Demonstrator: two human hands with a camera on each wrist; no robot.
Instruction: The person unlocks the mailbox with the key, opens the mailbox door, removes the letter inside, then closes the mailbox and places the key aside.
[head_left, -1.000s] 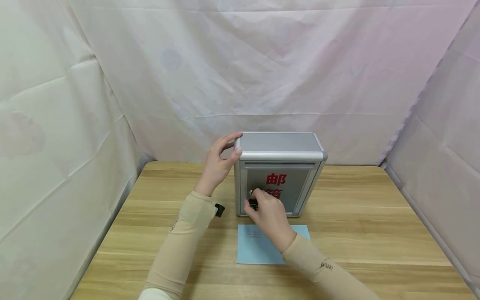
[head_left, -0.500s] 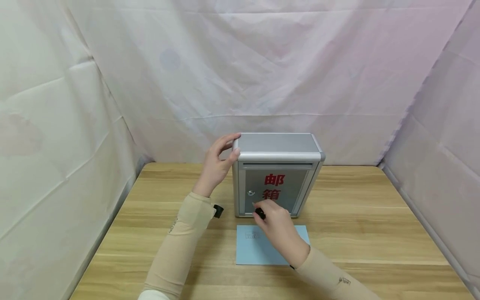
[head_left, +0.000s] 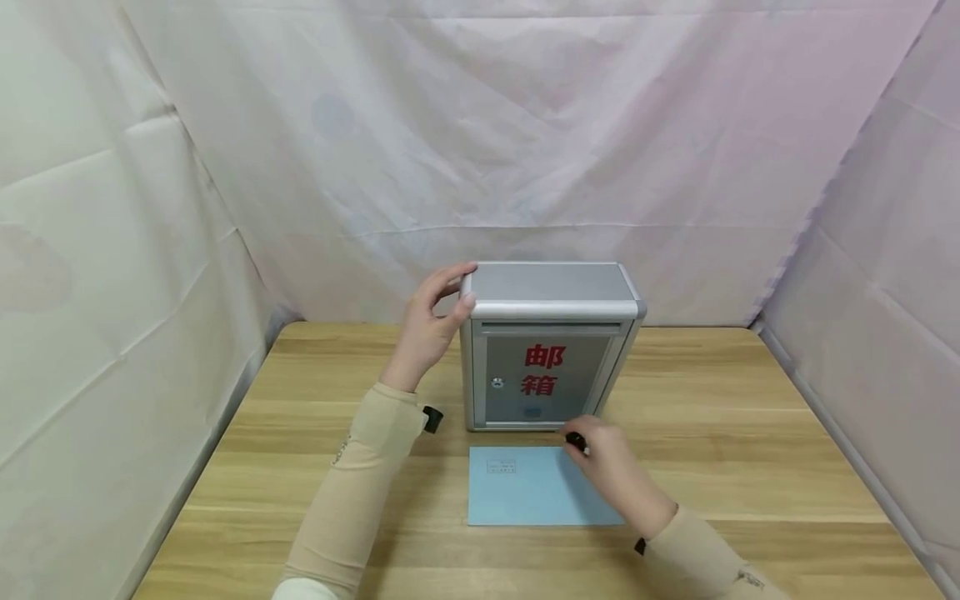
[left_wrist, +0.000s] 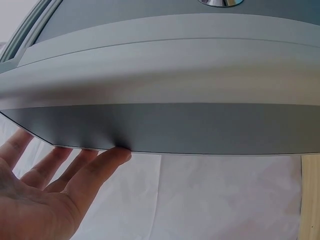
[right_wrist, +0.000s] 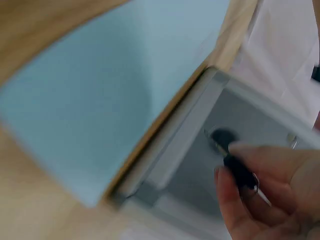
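A grey metal mailbox (head_left: 555, 283) with red characters on its front stands upright on the table. My left hand (head_left: 425, 329) rests against its upper left side, thumb towards the front and fingers towards the back. The left wrist view shows that hand's fingers (left_wrist: 97, 170) fairly straight along the box edge. My right hand (head_left: 615, 467) pinches a black-headed key (right_wrist: 240, 171) between thumb and forefinger, low in front of the box and above a light blue envelope (head_left: 525, 492). A ring and another metal piece hang from the key. The lock (head_left: 497, 383) has no key in it.
The wooden table (head_left: 300, 467) extends to both sides of the mailbox. White cloth (head_left: 480, 125) hangs behind and along both sides. A mail slot (head_left: 551, 328) runs across the upper front of the box.
My right hand has drawn the key out of the lock and moved right and down, above the envelope's right part. My left hand stays at the mailbox's upper left side.
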